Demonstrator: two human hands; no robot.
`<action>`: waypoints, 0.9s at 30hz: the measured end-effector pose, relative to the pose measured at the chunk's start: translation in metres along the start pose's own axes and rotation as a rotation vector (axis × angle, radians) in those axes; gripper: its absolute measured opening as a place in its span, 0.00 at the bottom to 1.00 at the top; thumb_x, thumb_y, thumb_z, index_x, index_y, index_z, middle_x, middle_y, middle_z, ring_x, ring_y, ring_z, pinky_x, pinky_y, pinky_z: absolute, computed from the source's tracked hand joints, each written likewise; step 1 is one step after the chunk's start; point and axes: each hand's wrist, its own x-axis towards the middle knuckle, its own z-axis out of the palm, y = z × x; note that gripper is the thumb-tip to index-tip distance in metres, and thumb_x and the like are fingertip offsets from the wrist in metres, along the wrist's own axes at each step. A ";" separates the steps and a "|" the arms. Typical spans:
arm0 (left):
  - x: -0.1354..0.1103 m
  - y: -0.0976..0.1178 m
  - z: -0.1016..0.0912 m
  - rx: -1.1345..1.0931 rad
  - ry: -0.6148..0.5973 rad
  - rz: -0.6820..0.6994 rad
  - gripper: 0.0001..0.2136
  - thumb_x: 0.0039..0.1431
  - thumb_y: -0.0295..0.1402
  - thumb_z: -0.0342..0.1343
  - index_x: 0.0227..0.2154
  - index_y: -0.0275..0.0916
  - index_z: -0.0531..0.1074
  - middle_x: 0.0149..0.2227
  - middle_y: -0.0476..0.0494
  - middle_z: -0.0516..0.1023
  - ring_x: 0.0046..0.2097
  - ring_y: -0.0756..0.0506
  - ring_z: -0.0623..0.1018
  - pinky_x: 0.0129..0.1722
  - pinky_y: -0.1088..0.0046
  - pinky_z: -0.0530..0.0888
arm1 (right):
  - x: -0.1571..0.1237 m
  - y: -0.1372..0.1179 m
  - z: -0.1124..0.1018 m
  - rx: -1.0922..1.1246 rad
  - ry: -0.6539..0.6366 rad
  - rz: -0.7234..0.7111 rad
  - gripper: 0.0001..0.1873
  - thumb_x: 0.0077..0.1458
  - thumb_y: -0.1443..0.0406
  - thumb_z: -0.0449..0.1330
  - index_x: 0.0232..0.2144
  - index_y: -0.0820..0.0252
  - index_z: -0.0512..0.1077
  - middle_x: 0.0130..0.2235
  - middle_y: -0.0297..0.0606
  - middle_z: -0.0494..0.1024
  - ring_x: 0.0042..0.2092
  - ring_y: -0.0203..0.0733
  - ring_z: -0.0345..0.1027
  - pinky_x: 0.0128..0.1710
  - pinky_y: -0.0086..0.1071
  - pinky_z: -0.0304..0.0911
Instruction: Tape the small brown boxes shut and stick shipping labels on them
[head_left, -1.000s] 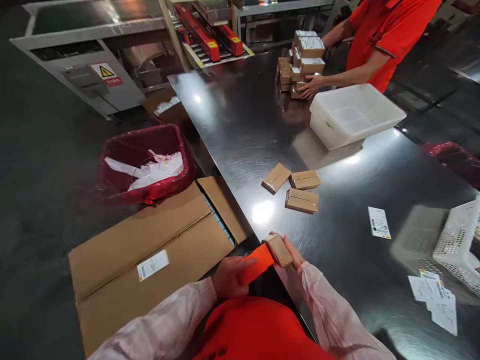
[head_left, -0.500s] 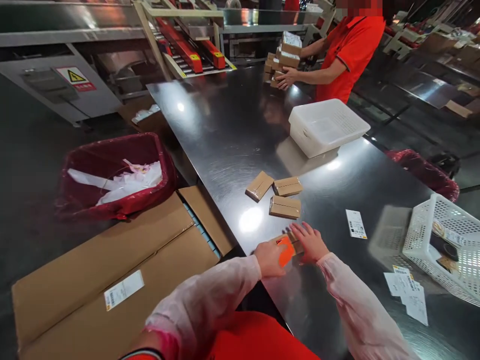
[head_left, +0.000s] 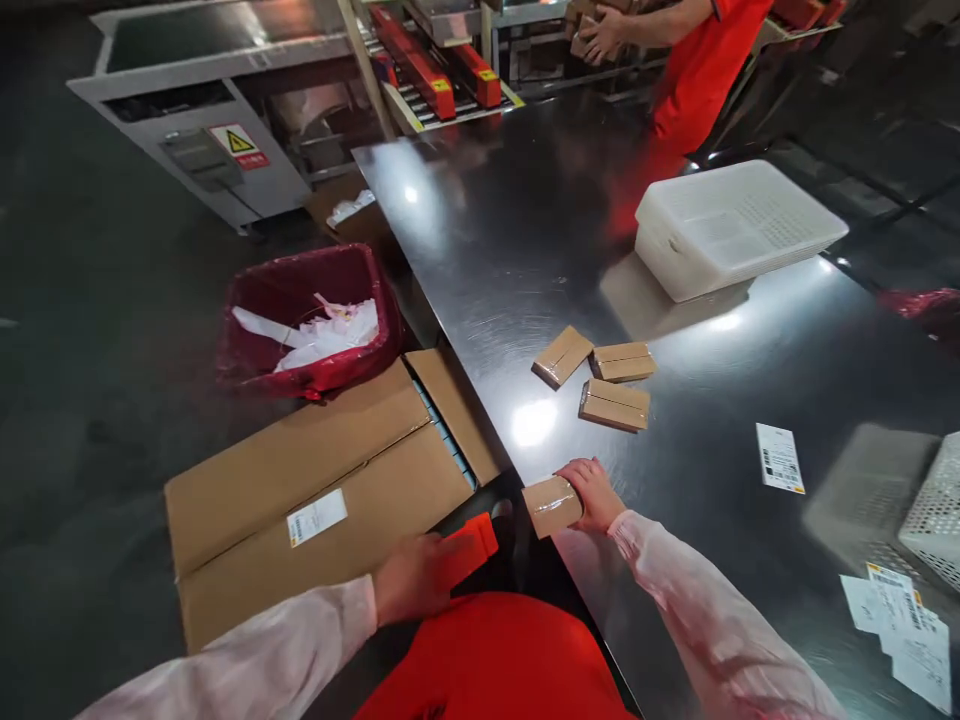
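Note:
My right hand point(head_left: 595, 493) is closed around a small brown box point(head_left: 551, 505) wrapped in clear film, held at the near edge of the steel table point(head_left: 487, 250). Off the table's edge, close to my body, my left hand point(head_left: 412, 578) grips an orange flat tool point(head_left: 469, 548). Three more small brown boxes point(head_left: 596, 372) lie on the table just beyond the held one.
A large cardboard carton point(head_left: 315, 490) stands on the floor to the left, with a red-lined waste bin point(head_left: 307, 320) behind it. A white tray point(head_left: 735, 225) lies upside down on the table. A label point(head_left: 780, 458), paper slips point(head_left: 900, 625) and a white basket point(head_left: 934, 510) sit at right. A person in red point(head_left: 690, 60) works at the far end.
My left hand has pulled the orange tool back off the box toward my body. The right hand keeps the box at the table edge. The far person has turned away from the table.

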 end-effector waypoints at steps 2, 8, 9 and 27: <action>0.012 -0.007 0.014 0.060 -0.057 0.018 0.29 0.41 0.32 0.57 0.52 0.44 0.70 0.33 0.41 0.78 0.34 0.37 0.78 0.35 0.64 0.72 | 0.004 -0.009 0.005 -0.005 -0.002 -0.003 0.38 0.32 0.60 0.64 0.50 0.58 0.66 0.48 0.46 0.71 0.52 0.59 0.59 0.58 0.60 0.42; 0.042 -0.011 0.028 -0.109 0.036 0.239 0.29 0.40 0.31 0.55 0.51 0.43 0.72 0.36 0.41 0.77 0.38 0.41 0.76 0.40 0.67 0.71 | 0.003 -0.013 0.013 0.039 0.069 -0.101 0.43 0.32 0.52 0.64 0.53 0.59 0.64 0.51 0.49 0.68 0.56 0.63 0.55 0.58 0.58 0.48; 0.039 -0.012 0.024 -0.145 0.077 0.286 0.28 0.40 0.32 0.55 0.50 0.42 0.72 0.35 0.41 0.77 0.37 0.41 0.76 0.39 0.66 0.71 | 0.000 -0.012 0.016 0.038 0.095 -0.098 0.46 0.32 0.49 0.65 0.54 0.59 0.63 0.53 0.50 0.66 0.58 0.64 0.53 0.58 0.57 0.48; 0.052 0.068 -0.041 0.109 -0.132 0.244 0.28 0.41 0.35 0.58 0.51 0.49 0.70 0.37 0.40 0.80 0.38 0.37 0.79 0.36 0.63 0.74 | 0.002 -0.015 -0.001 0.011 -0.088 0.084 0.41 0.30 0.55 0.66 0.51 0.55 0.65 0.50 0.42 0.71 0.54 0.54 0.57 0.52 0.45 0.51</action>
